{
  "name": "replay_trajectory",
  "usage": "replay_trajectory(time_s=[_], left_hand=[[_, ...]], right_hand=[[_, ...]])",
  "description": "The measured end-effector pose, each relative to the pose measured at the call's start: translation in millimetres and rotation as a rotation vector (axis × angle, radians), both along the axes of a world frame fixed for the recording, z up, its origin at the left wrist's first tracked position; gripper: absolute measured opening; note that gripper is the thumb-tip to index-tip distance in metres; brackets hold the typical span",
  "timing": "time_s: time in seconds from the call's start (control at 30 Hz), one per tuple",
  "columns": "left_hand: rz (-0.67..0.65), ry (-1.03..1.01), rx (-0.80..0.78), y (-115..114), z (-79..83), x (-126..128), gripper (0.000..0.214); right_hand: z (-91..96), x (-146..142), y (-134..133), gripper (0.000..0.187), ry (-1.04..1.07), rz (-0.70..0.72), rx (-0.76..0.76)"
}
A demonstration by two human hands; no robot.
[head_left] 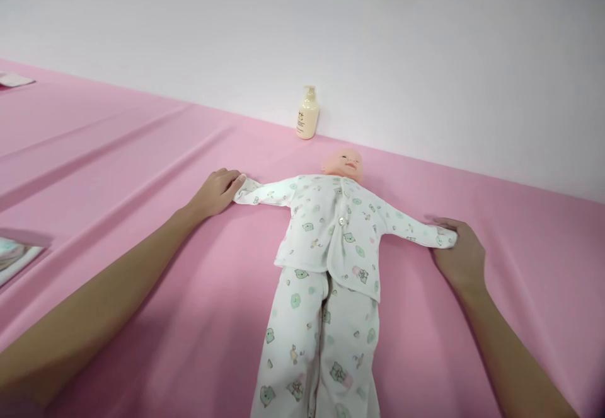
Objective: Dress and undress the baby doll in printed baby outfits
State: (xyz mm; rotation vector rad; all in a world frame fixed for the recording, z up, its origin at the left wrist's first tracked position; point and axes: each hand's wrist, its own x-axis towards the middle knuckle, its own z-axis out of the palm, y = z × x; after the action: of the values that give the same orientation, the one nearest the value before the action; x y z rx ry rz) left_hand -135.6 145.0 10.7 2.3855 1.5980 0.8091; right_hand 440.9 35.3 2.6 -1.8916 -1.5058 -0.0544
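Note:
A baby doll (344, 162) lies on its back, its head toward the wall. It wears a white printed top (309, 229) with green animal figures and matching trousers (295, 336). Both sleeves are stretched out sideways. My left hand (220, 190) is closed on the end of the left-hand sleeve (274, 192). At the other side, my right hand (460, 257) pinches the end of the right-hand sleeve (411, 226), thumb on top. No doll hands show at the cuffs. The lower trouser ends fall outside the view.
A cream pump bottle (307, 115) stands beyond the doll's head, near the white wall (425, 77). Pink cloth (189, 317) with several creases covers the surface. At the left edge lie a folded printed cloth or pack (19, 257) and a flat pale item (14, 80).

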Motion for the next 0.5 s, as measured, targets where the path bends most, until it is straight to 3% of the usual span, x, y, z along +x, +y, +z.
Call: replay_trajectory(time_s=[0.13,0.33,0.43,0.5], left_hand=[[0.012,-0.003,-0.063,-1,2.5,1,0.041],[0.29,-0.106,-0.148,1,-2.9,-1,0.031],[0.323,-0.093,-0.064,3,-7.5,-3,0.027],[0.305,-0.098,0.037,3,-7.9,-4,0.029]], right_hand=[[7.0,-3,1,0.04,0.026,0.025,-0.053],[19.8,-8,0,0.041,0.183,0.053,-0.268],[25.0,-1,-3,0.043,0.299,0.093,-0.315],[30.5,10,-8,0.05,0.333,0.202,-0.363]])
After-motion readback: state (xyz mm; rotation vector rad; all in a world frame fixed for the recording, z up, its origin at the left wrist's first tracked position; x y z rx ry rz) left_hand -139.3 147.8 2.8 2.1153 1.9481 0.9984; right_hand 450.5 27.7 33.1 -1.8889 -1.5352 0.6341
